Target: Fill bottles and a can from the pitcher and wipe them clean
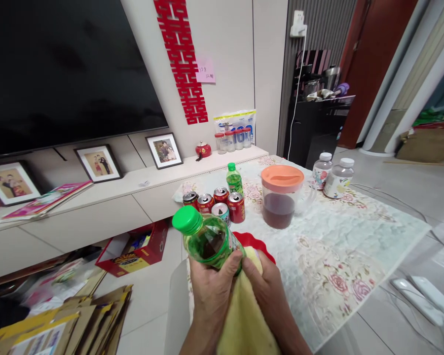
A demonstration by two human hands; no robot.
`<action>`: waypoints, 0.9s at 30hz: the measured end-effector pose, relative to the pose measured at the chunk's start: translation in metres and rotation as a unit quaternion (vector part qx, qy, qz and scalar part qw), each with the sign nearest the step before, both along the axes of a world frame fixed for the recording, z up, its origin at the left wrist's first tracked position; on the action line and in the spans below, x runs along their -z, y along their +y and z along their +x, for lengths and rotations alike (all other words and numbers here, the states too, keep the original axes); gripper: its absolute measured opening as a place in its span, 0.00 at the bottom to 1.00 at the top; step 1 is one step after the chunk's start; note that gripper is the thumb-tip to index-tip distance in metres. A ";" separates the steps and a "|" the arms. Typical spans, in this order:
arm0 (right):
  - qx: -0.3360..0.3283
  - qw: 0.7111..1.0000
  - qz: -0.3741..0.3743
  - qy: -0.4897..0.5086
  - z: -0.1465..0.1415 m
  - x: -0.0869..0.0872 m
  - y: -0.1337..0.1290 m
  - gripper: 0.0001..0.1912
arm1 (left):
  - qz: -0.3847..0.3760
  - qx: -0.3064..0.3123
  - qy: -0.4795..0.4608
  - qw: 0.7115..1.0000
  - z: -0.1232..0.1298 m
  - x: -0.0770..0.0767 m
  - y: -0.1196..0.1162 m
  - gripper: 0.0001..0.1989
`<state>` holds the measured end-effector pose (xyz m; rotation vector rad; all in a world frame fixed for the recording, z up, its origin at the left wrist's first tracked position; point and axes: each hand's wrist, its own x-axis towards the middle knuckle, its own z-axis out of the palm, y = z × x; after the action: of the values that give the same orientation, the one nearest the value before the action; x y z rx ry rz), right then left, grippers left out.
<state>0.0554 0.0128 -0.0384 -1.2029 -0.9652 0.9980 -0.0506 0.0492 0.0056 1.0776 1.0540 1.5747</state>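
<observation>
My left hand (211, 292) is closed around a green plastic drink bottle (207, 240), tilted with its green cap toward the upper left and dark liquid inside. A yellow cloth (248, 318) hangs from my right hand (268, 283), whose fingers press it against the bottle's lower part. That end of the bottle is partly covered by cloth and hands. Just behind, a red scalloped dish (252, 240) shows on the table. Several drink cans (237, 208) stand in a cluster beyond the bottle, and a second green bottle (234, 180) stands upright behind them.
A lidded pitcher (279, 209) of dark liquid and two white-capped bottles (338, 180) stand on the flowered tablecloth (350, 266). Along the wall runs a cabinet (133, 185) with framed photos and jars. Flattened cardboard (85, 325) and a red box (140, 251) lie on the floor at left.
</observation>
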 end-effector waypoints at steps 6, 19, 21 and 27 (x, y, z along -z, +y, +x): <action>0.134 0.949 0.127 -0.257 -0.016 0.004 -0.008 0.24 | -0.021 0.002 -0.012 1.000 0.009 -0.015 -0.016 0.39; 0.024 0.966 0.168 -0.197 0.006 -0.018 -0.007 0.27 | -0.020 0.106 -0.089 0.990 0.007 -0.003 -0.024 0.45; -0.002 0.980 0.147 -0.135 0.007 -0.020 -0.001 0.26 | -0.022 0.104 -0.071 0.992 0.004 0.000 -0.021 0.47; 0.002 0.993 0.071 -0.093 0.000 -0.004 0.004 0.27 | -0.031 0.077 -0.067 0.994 0.005 0.000 -0.012 0.43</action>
<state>0.0551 0.0168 -0.0341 -1.1919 -1.1598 0.8106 -0.0454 0.0370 0.0052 0.9723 0.9020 1.4602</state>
